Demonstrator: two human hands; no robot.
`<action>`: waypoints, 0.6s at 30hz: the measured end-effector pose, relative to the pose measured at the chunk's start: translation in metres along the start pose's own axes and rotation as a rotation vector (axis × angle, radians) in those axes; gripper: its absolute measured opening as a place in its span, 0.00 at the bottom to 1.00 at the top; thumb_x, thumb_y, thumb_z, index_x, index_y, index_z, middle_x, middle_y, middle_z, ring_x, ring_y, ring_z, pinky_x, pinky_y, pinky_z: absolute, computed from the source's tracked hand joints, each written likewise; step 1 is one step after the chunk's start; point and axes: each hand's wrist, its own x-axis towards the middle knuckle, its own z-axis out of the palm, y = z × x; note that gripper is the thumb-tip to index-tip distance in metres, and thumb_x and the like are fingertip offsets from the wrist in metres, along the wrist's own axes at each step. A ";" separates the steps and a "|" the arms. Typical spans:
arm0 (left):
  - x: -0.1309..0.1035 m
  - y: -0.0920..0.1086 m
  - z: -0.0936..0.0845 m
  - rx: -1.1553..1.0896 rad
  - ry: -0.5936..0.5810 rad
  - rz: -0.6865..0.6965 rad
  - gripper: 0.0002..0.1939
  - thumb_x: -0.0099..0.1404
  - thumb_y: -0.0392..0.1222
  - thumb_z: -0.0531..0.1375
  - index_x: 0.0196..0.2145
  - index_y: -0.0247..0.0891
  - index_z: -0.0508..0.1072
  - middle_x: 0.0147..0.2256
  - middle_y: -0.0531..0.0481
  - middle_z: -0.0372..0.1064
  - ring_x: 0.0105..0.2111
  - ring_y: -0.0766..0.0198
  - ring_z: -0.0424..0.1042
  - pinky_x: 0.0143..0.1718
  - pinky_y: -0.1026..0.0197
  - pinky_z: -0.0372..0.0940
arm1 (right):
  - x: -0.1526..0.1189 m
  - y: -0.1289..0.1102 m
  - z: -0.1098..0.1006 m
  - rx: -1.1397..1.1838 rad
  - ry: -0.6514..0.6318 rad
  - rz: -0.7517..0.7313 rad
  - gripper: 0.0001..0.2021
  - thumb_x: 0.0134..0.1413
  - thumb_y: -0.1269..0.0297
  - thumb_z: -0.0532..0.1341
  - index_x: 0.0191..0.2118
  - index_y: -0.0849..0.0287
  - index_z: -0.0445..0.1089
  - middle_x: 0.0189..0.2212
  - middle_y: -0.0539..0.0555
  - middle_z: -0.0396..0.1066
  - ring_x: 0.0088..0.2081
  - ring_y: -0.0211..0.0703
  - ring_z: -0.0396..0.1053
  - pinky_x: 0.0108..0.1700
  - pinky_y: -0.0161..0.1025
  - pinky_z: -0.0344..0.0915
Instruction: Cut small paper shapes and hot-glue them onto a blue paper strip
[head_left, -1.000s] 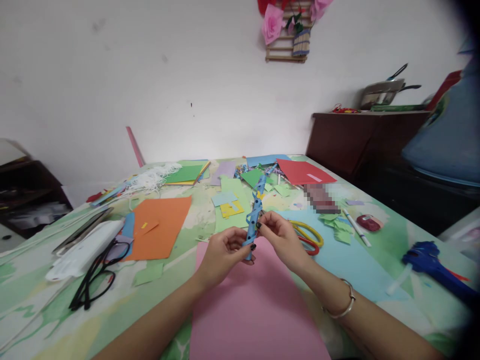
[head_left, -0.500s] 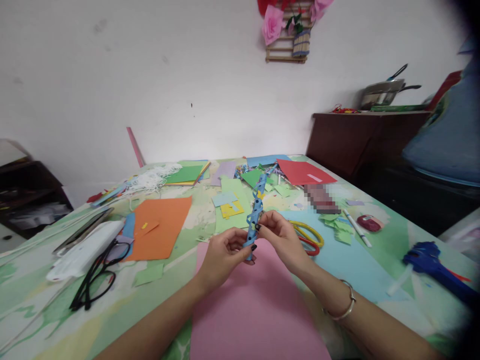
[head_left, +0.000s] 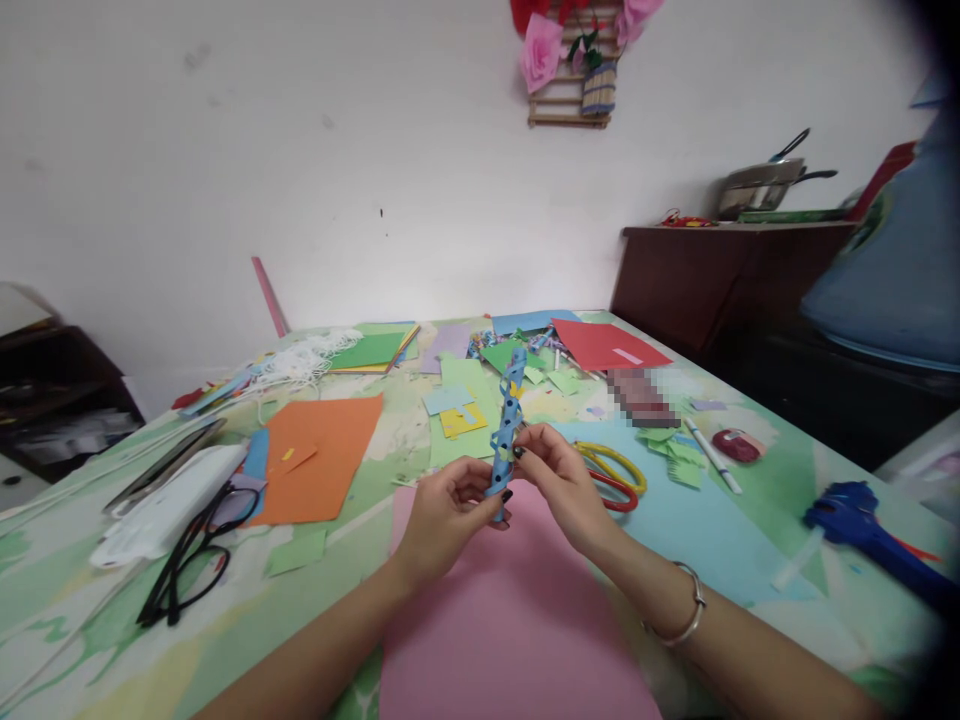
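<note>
Along the left side of the green-and-white patterned bench (head_left: 67, 600), black-framed glasses (head_left: 160, 600) lie beside a white plastic device (head_left: 169, 505), and an orange paper sheet (head_left: 349, 450) spreads just beyond. Rightward, the left hand (head_left: 459, 500) grasps the lower end of a slim, blue, dark-dotted paper tube (head_left: 508, 418) carrying curled strips and yellow bits, raised above a pink paper sheet (head_left: 510, 620). Over the last second the tube swings slightly more upright, its top shifting left, while both hands stay at the same spots on it; the work seems to remain fixed on its lower half. The right hand (head_left: 559, 475) brings thumb and fingertips against the tube's right side; whether that grip pinches or merely presses, I cannot tell. The pink sheet offers the broadest flat stretch for moving. Right of it, yellow and red looped handles (head_left: 637, 478) sit near the right wrist, on a light-blue paper sheet (head_left: 720, 530); a blue tool (head_left: 844, 510) lies near the bench's right edge.
</note>
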 end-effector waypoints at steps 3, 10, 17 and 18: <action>0.000 0.000 0.000 0.003 0.011 -0.001 0.13 0.55 0.42 0.64 0.36 0.32 0.70 0.28 0.49 0.70 0.26 0.62 0.74 0.31 0.56 0.74 | 0.000 -0.001 -0.001 0.049 0.002 0.027 0.04 0.52 0.64 0.58 0.32 0.56 0.62 0.31 0.48 0.64 0.33 0.37 0.66 0.39 0.39 0.65; -0.001 -0.002 0.000 0.092 0.004 0.054 0.11 0.55 0.41 0.63 0.35 0.33 0.70 0.30 0.48 0.71 0.27 0.62 0.74 0.31 0.57 0.74 | -0.001 -0.001 0.000 0.030 -0.008 0.028 0.09 0.48 0.64 0.63 0.32 0.56 0.61 0.28 0.46 0.65 0.31 0.37 0.65 0.35 0.36 0.63; -0.004 -0.004 -0.001 0.386 0.010 0.217 0.11 0.56 0.37 0.61 0.38 0.36 0.71 0.34 0.47 0.72 0.30 0.64 0.72 0.32 0.62 0.72 | 0.000 0.003 -0.001 0.072 -0.040 0.002 0.12 0.49 0.64 0.63 0.36 0.55 0.59 0.30 0.48 0.66 0.33 0.38 0.65 0.37 0.36 0.61; -0.004 -0.002 -0.001 0.388 0.013 0.225 0.10 0.56 0.38 0.61 0.38 0.36 0.71 0.34 0.47 0.72 0.30 0.65 0.72 0.31 0.63 0.71 | 0.000 0.003 -0.001 0.080 -0.050 -0.004 0.12 0.49 0.64 0.63 0.36 0.55 0.59 0.30 0.48 0.66 0.33 0.38 0.65 0.38 0.36 0.61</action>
